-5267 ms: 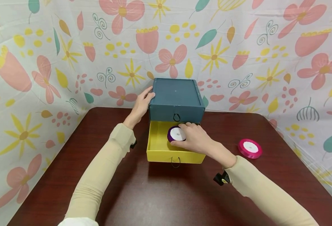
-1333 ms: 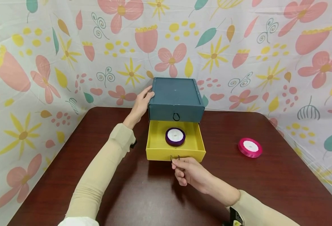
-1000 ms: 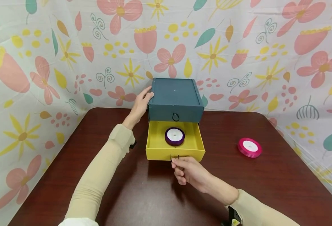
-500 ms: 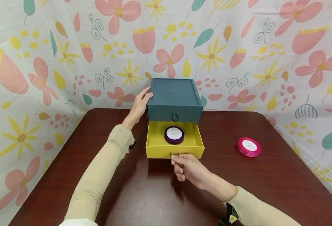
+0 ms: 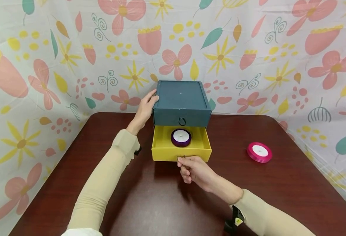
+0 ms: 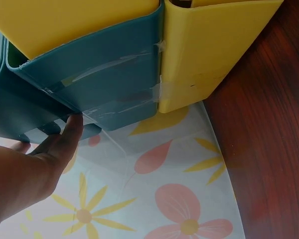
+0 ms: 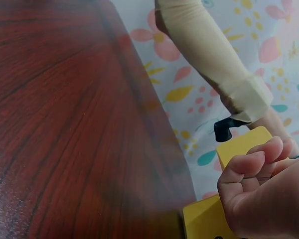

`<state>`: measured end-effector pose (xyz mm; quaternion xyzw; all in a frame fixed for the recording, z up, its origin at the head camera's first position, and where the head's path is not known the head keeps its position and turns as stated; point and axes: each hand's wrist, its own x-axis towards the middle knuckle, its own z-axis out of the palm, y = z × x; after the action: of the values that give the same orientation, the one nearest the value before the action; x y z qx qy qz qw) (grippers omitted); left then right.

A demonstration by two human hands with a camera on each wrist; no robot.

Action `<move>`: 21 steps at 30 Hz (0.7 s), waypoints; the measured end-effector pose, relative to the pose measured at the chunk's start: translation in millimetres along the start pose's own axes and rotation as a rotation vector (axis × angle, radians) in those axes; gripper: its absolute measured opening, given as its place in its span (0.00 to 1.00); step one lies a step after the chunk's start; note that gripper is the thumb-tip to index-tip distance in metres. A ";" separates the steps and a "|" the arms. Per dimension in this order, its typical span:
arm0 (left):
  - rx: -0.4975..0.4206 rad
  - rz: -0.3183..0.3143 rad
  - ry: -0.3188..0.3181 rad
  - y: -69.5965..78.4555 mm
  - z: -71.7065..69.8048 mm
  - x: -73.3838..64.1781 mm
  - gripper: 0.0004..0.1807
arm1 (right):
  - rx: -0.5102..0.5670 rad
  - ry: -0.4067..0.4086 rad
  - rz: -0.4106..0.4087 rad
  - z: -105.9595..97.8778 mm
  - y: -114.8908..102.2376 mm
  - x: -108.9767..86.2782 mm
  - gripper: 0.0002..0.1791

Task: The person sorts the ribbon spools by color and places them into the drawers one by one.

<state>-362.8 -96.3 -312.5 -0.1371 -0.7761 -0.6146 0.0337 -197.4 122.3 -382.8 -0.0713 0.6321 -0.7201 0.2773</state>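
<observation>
My right hand [image 5: 197, 171] pinches the dark loop handle [image 5: 177, 157] on the front of the yellow drawer [image 5: 167, 154]. The drawer stands partly out of a small drawer cabinet [image 5: 180, 95] with a dark teal top. Inside it lies a purple ribbon spool [image 5: 181, 136] with a white face. My left hand [image 5: 144, 107] rests against the cabinet's upper left side, fingers extended; the left wrist view shows those fingers [image 6: 70, 139] touching the teal side. In the right wrist view the right fingers [image 7: 246, 167] are curled, and their grip on the loop is hidden.
A pink ribbon spool [image 5: 259, 151] lies on the dark red-brown table [image 5: 161, 203], to the right of the cabinet. Above the drawer is a closed teal drawer front with its own loop handle [image 5: 182, 121]. A flowered cloth [image 5: 117, 42] hangs behind and at the sides.
Earlier, the right hand held the purple spool inside the drawer; it then let go and took the loop handle. The drawer has since moved slightly inward. The left hand has stayed put.
</observation>
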 end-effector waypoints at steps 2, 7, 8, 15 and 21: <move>0.000 0.004 -0.003 0.0 -0.5 0.0 0.30 | -0.002 0.006 -0.002 0.8 -0.3 1.9 0.14; 0.000 0.011 -0.010 -0.7 -1.6 0.2 0.30 | -0.001 0.017 -0.005 1.3 -1.4 6.5 0.14; 0.000 0.011 -0.009 -1.0 -1.8 0.3 0.30 | 0.001 0.019 -0.006 1.1 -1.8 7.5 0.14; 0.001 0.012 -0.016 -2.5 1.1 1.6 0.30 | 0.009 0.036 -0.005 -2.1 -3.5 11.4 0.14; -0.006 0.010 -0.011 -1.6 -0.9 1.6 0.30 | 0.004 0.028 -0.015 -4.0 -6.4 17.4 0.14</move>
<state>-364.8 -97.3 -313.4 -0.1442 -0.7738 -0.6160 0.0321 -215.7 117.6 -381.8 -0.0656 0.6338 -0.7244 0.2632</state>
